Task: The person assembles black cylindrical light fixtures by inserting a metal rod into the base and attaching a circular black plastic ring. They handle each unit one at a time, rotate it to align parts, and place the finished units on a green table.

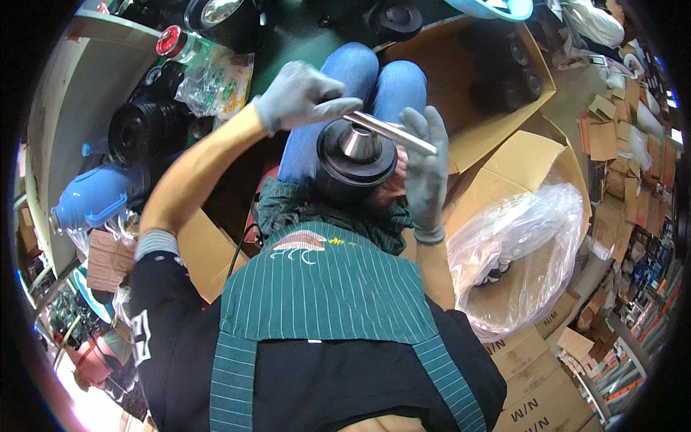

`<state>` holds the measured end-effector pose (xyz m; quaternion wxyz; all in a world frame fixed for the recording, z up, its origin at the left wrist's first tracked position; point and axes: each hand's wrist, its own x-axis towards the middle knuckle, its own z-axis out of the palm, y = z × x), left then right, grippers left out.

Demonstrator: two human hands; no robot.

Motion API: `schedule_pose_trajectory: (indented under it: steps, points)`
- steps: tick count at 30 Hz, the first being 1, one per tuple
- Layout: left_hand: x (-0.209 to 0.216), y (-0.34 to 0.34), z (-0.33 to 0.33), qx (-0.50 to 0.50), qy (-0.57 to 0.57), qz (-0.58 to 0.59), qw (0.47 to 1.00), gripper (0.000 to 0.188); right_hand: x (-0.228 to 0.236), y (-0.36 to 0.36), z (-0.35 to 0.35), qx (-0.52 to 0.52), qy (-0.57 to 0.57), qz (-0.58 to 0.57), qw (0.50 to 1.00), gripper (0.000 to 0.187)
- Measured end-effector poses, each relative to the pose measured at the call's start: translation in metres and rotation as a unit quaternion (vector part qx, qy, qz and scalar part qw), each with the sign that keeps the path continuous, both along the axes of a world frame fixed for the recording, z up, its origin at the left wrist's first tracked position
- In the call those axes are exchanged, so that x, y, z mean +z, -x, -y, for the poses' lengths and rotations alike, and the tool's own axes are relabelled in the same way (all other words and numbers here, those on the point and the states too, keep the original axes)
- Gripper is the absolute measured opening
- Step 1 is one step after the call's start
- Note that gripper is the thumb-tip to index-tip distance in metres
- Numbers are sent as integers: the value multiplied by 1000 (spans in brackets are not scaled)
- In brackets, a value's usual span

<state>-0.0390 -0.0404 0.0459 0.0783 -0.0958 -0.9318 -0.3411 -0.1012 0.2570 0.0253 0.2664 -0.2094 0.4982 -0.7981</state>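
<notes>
While resting on the lap above the blue-jeaned knees, black round speaker-like unit [358, 155] with metal centre cone — likely heavy, rigid, rim best for holding. Left hand [302, 95] closed on a slim metal rod [392, 132]; right hand [425, 169] open-fingered, steadying the unit's side — gloves help against slipping.

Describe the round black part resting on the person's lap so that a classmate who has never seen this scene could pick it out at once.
Find the blue-jeaned knees at top centre. Just below them, between the gloved left hand and right hand, sits the round black part. Unlike the black discs in the open carton, it has a shiny metal cone at its centre and a metal rod lying across it.
</notes>
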Motion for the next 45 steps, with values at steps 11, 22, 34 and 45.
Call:
schedule_pose_trajectory:
  steps: [11,22,34,45]
  points:
    - [-132,-66,46,546,-75,133,823,52,28,-12,-8,96,-361,-347,860,104]
    - [-28,-96,3,300,52,-201,931,85,74,26,8,-137,-140,-33,980,92]
    - [119,38,129,408,162,-306,845,77,71,114,156,151,33,-7,988,91]
    - [76,336,481,455,312,-113,826,68,-70,86,52,95,116,358,922,78]
